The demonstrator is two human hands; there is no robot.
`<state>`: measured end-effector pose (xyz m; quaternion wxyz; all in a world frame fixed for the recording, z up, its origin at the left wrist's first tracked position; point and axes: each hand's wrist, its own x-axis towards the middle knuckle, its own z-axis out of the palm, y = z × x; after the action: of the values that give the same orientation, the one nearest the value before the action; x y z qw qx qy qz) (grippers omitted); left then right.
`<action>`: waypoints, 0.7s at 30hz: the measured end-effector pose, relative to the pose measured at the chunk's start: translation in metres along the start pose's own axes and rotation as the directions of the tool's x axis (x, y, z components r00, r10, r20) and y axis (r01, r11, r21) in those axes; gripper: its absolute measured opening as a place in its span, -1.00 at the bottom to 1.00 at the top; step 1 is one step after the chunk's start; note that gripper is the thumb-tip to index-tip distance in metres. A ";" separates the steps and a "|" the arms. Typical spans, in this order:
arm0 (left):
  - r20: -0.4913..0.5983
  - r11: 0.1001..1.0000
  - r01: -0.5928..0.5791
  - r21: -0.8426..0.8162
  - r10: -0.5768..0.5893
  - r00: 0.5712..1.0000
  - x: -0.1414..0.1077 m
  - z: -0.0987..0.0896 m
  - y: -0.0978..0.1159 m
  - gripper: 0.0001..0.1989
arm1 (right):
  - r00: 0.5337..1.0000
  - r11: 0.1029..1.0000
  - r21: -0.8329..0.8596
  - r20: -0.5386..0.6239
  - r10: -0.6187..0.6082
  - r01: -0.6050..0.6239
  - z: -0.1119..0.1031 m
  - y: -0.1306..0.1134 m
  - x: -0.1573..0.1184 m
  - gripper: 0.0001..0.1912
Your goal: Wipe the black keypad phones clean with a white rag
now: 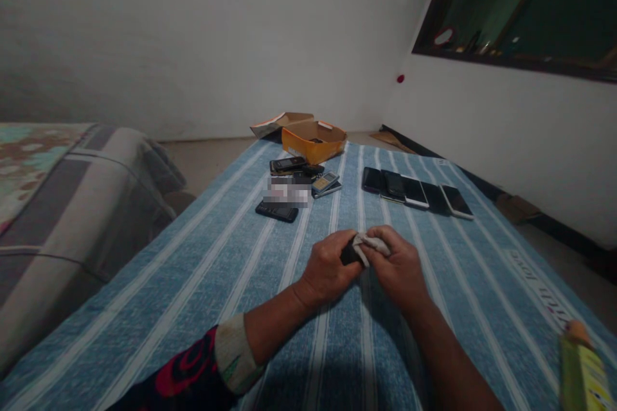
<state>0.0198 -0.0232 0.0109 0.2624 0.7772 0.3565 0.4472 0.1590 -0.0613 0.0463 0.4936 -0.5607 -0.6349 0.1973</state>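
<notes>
Above the near middle of the striped cloth (250, 270), my two hands meet. My left hand (328, 266) is closed around a small dark mobile phone (351, 253), most of it covered by the fingers. A whitish cloth (373, 244) is pinched in my right hand (399, 264) and pressed against the phone's end. Beyond my left hand lies a loose pile of old phones, among them a black one (277, 210) and a silver keypad one (326, 181). Past my right hand, several smartphones (414, 192) lie in a row.
An open orange cardboard box (311, 148) stands at the far end, with dark things inside. A bottle of yellowish liquid (583, 366) is at the near right corner. A blanket-covered bed (96, 186) is on the left, and a window (525, 13) is at upper right.
</notes>
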 end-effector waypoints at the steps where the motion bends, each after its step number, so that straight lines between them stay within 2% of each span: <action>1: -0.001 1.000 -0.014 0.011 0.014 1.000 0.000 0.001 0.000 -0.71 | 1.000 0.999 -0.024 -0.008 -0.026 0.026 0.001 -0.001 0.000 -0.98; 4: 0.002 0.997 -0.069 0.020 0.069 0.998 -0.001 0.002 0.001 -0.73 | 0.996 0.996 -0.056 -0.059 -0.071 0.067 0.005 -0.001 0.003 -0.97; 6: 0.012 0.994 -0.107 0.019 0.107 0.994 -0.001 0.003 0.001 -0.72 | 0.992 0.999 -0.025 -0.123 -0.035 0.032 0.005 0.003 0.005 -0.95; 8: 0.019 0.991 -0.131 0.029 0.130 0.991 -0.002 0.003 0.001 -0.68 | 0.981 0.994 0.082 -0.177 0.085 -0.071 0.001 0.009 0.008 -0.89; 10: 0.008 0.990 -0.133 0.048 0.133 0.991 -0.002 0.002 0.000 -0.64 | 0.953 0.949 0.243 -0.174 0.247 -0.202 -0.008 0.015 0.010 -0.78; 11: -0.001 0.990 -0.130 0.057 0.130 0.991 -0.003 0.002 -0.001 -0.64 | 0.939 0.912 0.319 -0.138 0.315 -0.259 -0.014 0.017 0.010 -0.73; 13: -0.017 0.989 -0.129 0.067 0.130 0.991 -0.003 0.002 -0.002 -0.65 | 0.927 0.860 0.387 -0.033 0.374 -0.334 -0.025 0.018 0.009 -0.66; 15: -0.023 0.988 -0.138 0.072 0.140 0.990 -0.003 0.002 -0.002 -0.67 | 0.926 0.843 0.381 0.148 0.348 -0.378 -0.032 0.015 0.007 -0.66; 17: -0.023 0.987 -0.143 0.073 0.145 0.989 -0.003 0.002 -0.002 -0.69 | 0.915 0.865 0.330 0.271 0.298 -0.379 -0.034 0.011 0.005 -0.69; 19: -0.026 0.988 -0.138 0.072 0.140 0.990 -0.002 0.002 -0.002 -0.70 | 0.916 0.895 0.275 0.302 0.266 -0.351 -0.031 0.006 0.003 -0.70; 21: -0.025 0.989 -0.134 0.066 0.136 0.990 -0.002 0.002 -0.001 -0.71 | 0.927 0.917 0.241 0.282 0.247 -0.318 -0.025 0.004 0.002 -0.67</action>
<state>0.0207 -0.0241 0.0080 0.2010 0.8010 0.3210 0.4636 0.1826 -0.0662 0.0553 0.4522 -0.5420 -0.5679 0.4234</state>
